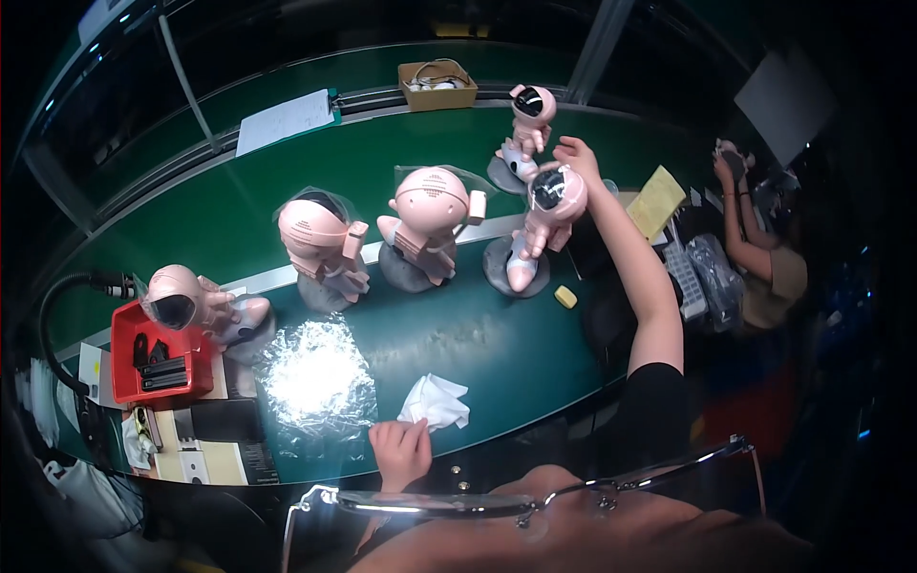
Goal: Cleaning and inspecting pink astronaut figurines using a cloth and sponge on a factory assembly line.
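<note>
White cloth [435, 401] lay on the green tabletop [516, 355], just right of the shiny plastic sheet [320, 377], and the left grip [401, 455] had bent fingers at its near edge, but I could not tell if they pinched it. Far up and right of that sheet, the right grip [580, 162] was close by the back pink spaceman [535, 107] and the front pink spaceman [549, 220], but I could not tell if it held either. Left of the sheet sat a red bin [122, 353] with black things inside.
</note>
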